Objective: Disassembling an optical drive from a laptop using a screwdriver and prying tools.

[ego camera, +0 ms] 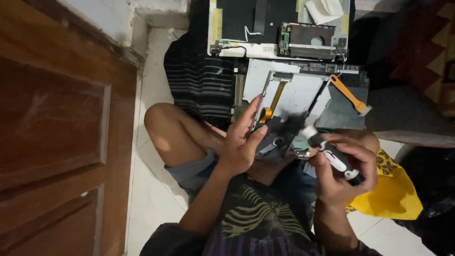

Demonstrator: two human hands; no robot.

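Observation:
My left hand grips the left side of a silver and black drive unit with an orange ribbon cable, held over my lap. My right hand is closed around a black and white screwdriver, its tip pointing at the black part of the unit near my left thumb. The tip itself is blurred.
An opened laptop base lies on the floor ahead, on a dark striped cloth. An orange pry tool rests on a grey panel. A yellow bag sits at my right, a wooden door at my left.

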